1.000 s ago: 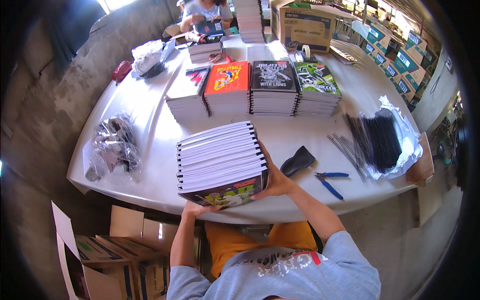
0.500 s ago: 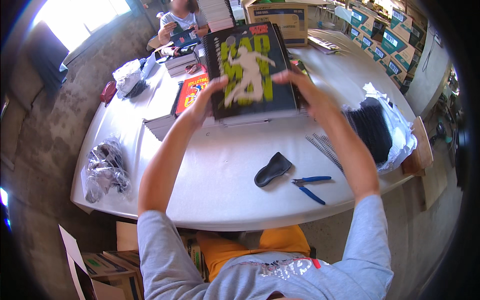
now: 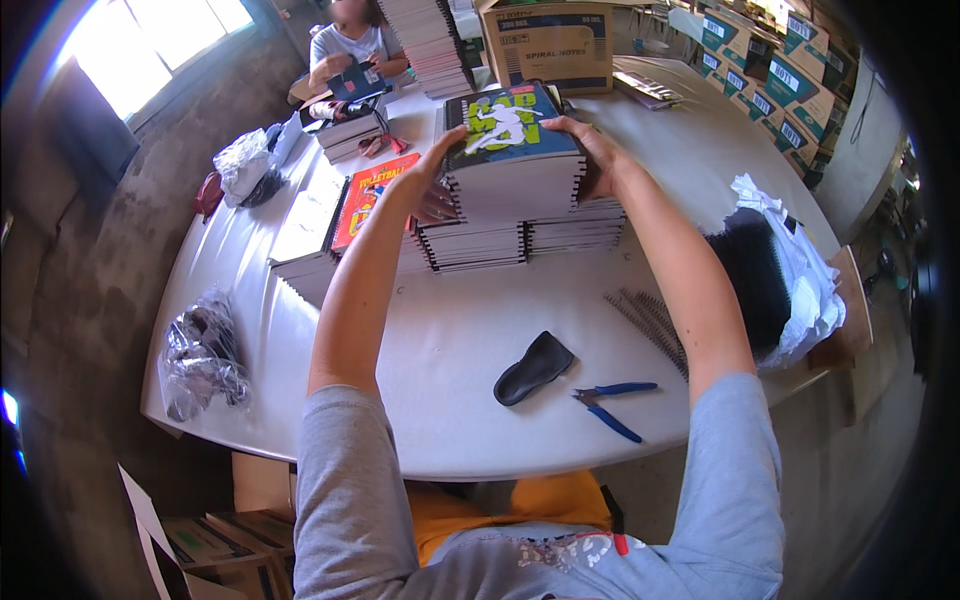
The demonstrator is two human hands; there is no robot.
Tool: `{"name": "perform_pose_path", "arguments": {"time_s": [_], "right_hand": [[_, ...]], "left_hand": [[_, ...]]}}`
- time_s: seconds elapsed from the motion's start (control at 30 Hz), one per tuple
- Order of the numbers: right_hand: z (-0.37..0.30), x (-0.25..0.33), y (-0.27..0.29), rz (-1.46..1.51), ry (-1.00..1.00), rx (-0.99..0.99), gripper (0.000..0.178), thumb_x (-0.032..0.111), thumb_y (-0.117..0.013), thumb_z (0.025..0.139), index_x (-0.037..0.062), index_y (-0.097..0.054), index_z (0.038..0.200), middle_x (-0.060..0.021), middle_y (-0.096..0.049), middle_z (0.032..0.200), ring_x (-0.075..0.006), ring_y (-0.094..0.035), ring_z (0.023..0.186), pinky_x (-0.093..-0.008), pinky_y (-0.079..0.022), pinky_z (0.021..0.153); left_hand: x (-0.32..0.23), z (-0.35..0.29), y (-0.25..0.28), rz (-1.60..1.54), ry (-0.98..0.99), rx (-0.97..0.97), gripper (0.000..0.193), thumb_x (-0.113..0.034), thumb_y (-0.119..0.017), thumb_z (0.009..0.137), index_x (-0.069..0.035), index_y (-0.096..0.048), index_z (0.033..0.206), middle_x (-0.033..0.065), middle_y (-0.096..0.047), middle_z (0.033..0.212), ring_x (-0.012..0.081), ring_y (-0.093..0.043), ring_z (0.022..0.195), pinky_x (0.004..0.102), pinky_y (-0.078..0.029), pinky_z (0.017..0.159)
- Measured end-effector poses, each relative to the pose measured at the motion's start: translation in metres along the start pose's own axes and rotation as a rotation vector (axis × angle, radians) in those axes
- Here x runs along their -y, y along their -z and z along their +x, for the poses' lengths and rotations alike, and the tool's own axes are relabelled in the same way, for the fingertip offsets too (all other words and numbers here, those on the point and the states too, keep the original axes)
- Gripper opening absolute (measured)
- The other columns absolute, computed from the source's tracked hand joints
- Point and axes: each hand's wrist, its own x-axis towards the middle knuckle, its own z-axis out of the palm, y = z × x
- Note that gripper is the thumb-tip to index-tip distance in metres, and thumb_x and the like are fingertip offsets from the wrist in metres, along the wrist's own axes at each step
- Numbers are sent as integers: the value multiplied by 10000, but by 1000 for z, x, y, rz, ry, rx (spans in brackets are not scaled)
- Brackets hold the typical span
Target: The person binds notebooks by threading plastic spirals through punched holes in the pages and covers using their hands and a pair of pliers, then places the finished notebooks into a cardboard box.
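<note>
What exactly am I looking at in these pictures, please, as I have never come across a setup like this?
There is no robot here: you see a bare left hand and right hand. The view comes from the left of two wide fisheye cameras worn side by side on the head, looking down, which is why straight edges bend toward the rim.

The hands grip a notebook stack from both sides, above lower stacks; I cannot tell whether it rests on them. On the white table, an orange-covered stack lies to the left. Nearer are a black holder and blue-handled pliers, with black coils at right and a plastic bag at left. Someone else works across the table.
</note>
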Motion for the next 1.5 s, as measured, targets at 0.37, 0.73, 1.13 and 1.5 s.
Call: {"name": "perform_pose_path", "arguments": {"time_s": [0.37,0.73,1.13,1.5], "right_hand": [[-11,-9,36,93,61,31,1087,876,-403,625,131,-307,1411,-275,-270,1420,-406,-343,1247,-544,-275,972],[-115,23,-126,-599,1335,-315,459,323,-541,883,114,-488,1288,-44,-442,1357,-250,-322,1309,-435,-231,1095],[-169,-65,-565,-1187,1234,1294,480,134,-721,699,84,-591,1158,-133,-554,1220,-323,-546,1103,-386,-422,931],[-244,-109,-838,-667,824,1989,411,41,-654,761,29,-583,1166,-113,-624,1097,-237,-580,1059,-340,-453,928]], "left_hand": [[159,-161,22,288,-555,-210,740,-397,-767,712,-84,-463,1309,163,-313,1417,346,-432,1228,466,-454,923],[285,-351,87,327,-996,-213,715,-277,-785,686,-101,-476,1306,121,-482,1309,298,-482,1185,405,-408,970],[506,-639,208,185,-469,-1590,382,-216,-740,763,-71,-627,1098,54,-663,993,155,-632,881,291,-508,790],[706,-691,391,-1846,-121,-1839,881,-499,-546,830,-82,-86,1455,226,-161,1456,337,-220,1314,469,-202,1063]]}}
